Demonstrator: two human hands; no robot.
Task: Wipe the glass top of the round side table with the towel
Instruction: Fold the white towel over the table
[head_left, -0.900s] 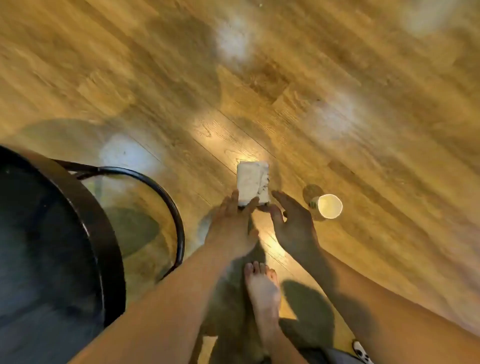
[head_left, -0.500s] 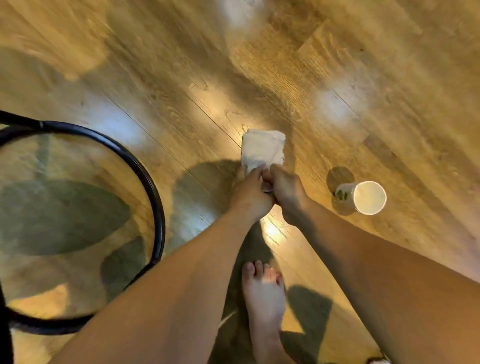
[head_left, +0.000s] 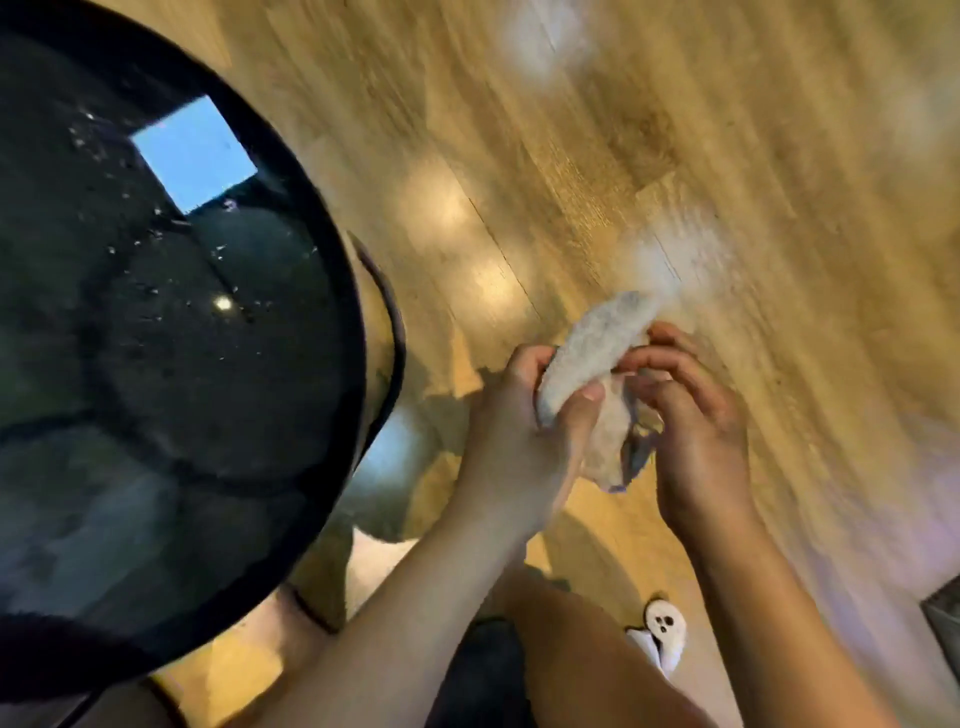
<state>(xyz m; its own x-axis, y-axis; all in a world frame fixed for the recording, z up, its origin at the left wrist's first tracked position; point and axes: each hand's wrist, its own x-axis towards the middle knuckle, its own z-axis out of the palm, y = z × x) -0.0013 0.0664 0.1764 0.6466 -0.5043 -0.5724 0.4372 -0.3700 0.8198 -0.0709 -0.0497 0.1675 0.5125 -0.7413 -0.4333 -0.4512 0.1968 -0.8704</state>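
head view: towel (head_left: 587, 358) now lifted off floor (head_left: 675, 130), gripped by curled left hand (head_left: 519, 441), loose end pinched by right hand (head_left: 696, 441), at 3 o'clock beside speckled glass table top (head_left: 156, 338); wiping can begin.

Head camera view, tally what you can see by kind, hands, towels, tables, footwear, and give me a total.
Hands: 2, left hand and right hand, both holding the towel.
Towel: 1.
Round side table: 1; a dark ring beside it is too hidden to classify.
Slipper: 1.
Total: 5.
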